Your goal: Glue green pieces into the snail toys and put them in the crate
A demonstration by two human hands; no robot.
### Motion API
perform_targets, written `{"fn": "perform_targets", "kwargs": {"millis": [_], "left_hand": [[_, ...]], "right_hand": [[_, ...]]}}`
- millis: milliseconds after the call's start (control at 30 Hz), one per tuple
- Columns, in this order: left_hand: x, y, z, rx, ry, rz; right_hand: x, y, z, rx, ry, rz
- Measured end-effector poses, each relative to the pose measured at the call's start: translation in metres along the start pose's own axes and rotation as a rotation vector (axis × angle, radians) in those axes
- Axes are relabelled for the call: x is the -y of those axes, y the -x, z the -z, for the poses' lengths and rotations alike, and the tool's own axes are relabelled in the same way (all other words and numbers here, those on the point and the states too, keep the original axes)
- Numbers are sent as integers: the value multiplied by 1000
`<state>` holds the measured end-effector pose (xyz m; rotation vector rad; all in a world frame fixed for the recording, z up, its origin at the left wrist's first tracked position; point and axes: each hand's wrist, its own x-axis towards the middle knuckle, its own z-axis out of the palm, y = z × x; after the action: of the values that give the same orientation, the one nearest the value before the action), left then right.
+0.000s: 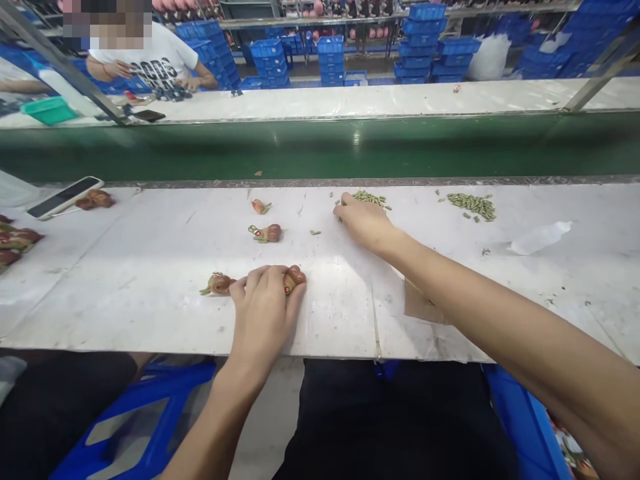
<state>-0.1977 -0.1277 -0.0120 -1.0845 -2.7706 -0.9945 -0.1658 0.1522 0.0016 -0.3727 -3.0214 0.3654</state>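
My left hand (263,300) is curled round a small brown and green figure (296,276) on the white table. Touching or just beside its fingers on the left lies another brown and green figure (219,285). Farther back are a brown figure with green parts (270,233) and a small orange-brown piece (260,206). My right hand (363,220) reaches to the left edge of a pile of small green pieces (373,199), fingertips pinched together; what they hold, if anything, is too small to tell. One loose green piece (315,233) lies between the hands.
A second green pile (473,205) and a clear bottle (541,238) lie on the right. Brown cardboard (423,303) is under my right forearm. A phone (65,197) and more brown figures (15,241) are at left. Across the green belt (320,150) sits a person (160,60).
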Motion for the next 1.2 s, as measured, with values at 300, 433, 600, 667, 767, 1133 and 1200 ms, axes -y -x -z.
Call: {"fn": "perform_targets", "kwargs": {"millis": [300, 433, 600, 667, 767, 1133, 1200], "left_hand": [[-28, 41, -26, 85, 562, 37], [-36, 38, -36, 107, 697, 90], [-47, 29, -34, 220, 855, 134], [-55, 28, -35, 258, 985, 158], [-71, 32, -39, 335, 1155, 168], [-122, 44, -63, 552, 1184, 90], [-127, 47, -67, 547, 1145, 41]], "right_hand": [[0, -1, 5, 11, -9, 16], [5, 18, 15, -28, -80, 54], [14, 86, 38, -153, -271, 236], [16, 124, 46, -228, -346, 309], [18, 177, 53, -239, -294, 300], [6, 253, 49, -300, -562, 0], [6, 260, 45, -309, -814, -138]]}}
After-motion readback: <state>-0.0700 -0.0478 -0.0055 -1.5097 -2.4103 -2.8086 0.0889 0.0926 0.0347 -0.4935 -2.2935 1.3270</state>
